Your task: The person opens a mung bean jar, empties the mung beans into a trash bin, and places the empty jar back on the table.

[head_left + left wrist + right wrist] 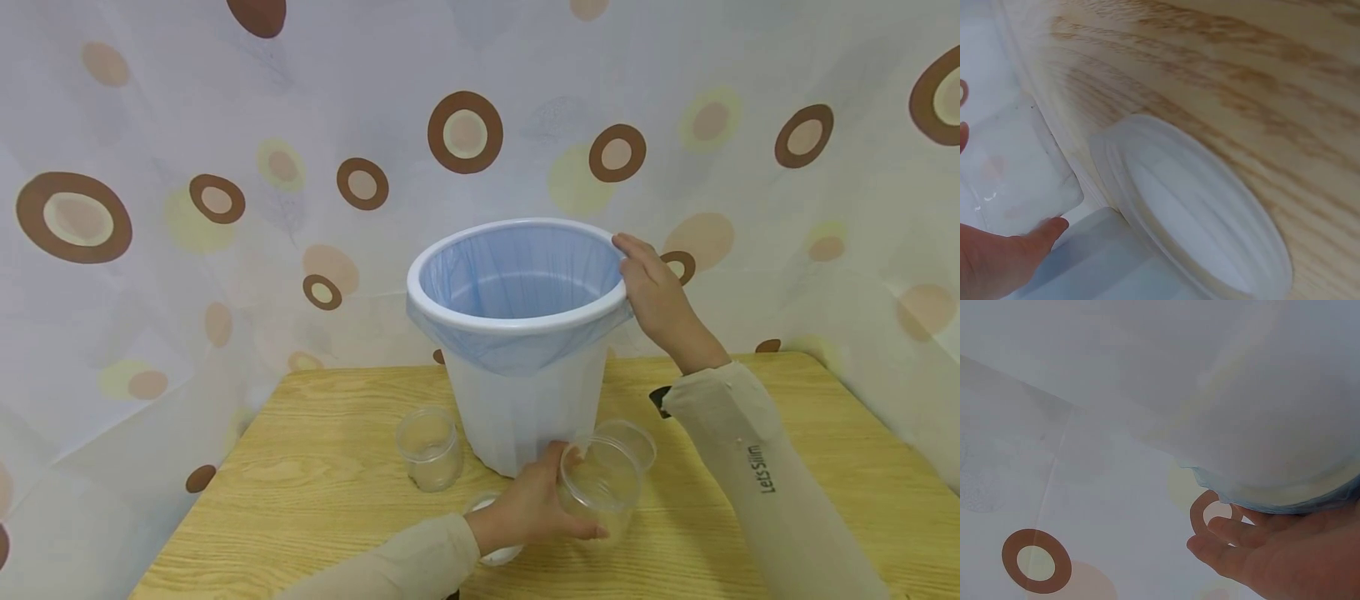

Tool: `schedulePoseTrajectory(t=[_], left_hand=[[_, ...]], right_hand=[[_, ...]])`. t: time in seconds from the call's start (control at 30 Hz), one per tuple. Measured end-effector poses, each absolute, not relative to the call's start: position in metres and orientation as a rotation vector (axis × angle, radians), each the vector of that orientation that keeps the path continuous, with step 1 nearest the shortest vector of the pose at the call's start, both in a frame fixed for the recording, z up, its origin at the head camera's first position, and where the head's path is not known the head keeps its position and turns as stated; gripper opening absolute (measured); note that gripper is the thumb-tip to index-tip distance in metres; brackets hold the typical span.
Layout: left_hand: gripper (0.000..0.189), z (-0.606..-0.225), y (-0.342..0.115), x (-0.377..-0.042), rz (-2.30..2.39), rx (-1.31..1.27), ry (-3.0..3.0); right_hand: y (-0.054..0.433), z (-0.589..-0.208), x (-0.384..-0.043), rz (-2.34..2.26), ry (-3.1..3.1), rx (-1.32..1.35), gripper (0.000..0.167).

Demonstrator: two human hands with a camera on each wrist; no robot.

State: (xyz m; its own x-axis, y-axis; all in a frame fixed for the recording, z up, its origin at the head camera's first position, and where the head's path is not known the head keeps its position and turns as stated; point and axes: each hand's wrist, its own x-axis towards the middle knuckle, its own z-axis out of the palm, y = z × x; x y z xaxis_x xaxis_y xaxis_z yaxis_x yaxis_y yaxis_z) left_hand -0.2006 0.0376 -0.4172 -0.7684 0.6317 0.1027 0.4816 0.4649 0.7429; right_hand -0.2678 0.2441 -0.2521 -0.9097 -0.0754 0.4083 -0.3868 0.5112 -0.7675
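A white trash can (pixel 528 400) with a pale blue liner folded over its rim stands on the table. My right hand (pixel 660 302) holds the can's rim at the right side, fingers along the outside under the liner's edge in the right wrist view. Low in front of the can, my left hand (pixel 528 508) grips a clear plastic jar (pixel 611 492), its thumb (pixel 1035 247) against the jar's side. Another clear jar (pixel 637 442) shows partly behind the held one. A round white-looking container (pixel 501 554) lies beneath my left wrist, partly covered by it.
One more clear plastic jar (pixel 431 454) stands left of the can's base. The wooden table (pixel 315 492) reaches back to a white wall covering (pixel 360 75) printed with brown circles. A small black object (pixel 660 402) shows by my right cuff.
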Motion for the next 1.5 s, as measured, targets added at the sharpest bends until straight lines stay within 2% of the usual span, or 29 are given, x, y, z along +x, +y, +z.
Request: schedulePoseTrajectory(t=[0.6,0.9,1.5], left_hand=[[0.09,-0.425,0.036,-0.198,1.12,0.948,2.556],[0.091,-0.429,0.034,-0.199,1.195,1.069,2.509],[0.087,-0.424,0.035,-0.194,1.093,0.887,2.564]], right_hand=[[0.244,-0.251,-0.269,1.358,-2.449,0.393,0.056],[0.244,-0.25,-0.268,1.365,-2.464,0.375,0.056],[0.244,-0.251,-0.267,1.359,-2.462,0.382,0.056]])
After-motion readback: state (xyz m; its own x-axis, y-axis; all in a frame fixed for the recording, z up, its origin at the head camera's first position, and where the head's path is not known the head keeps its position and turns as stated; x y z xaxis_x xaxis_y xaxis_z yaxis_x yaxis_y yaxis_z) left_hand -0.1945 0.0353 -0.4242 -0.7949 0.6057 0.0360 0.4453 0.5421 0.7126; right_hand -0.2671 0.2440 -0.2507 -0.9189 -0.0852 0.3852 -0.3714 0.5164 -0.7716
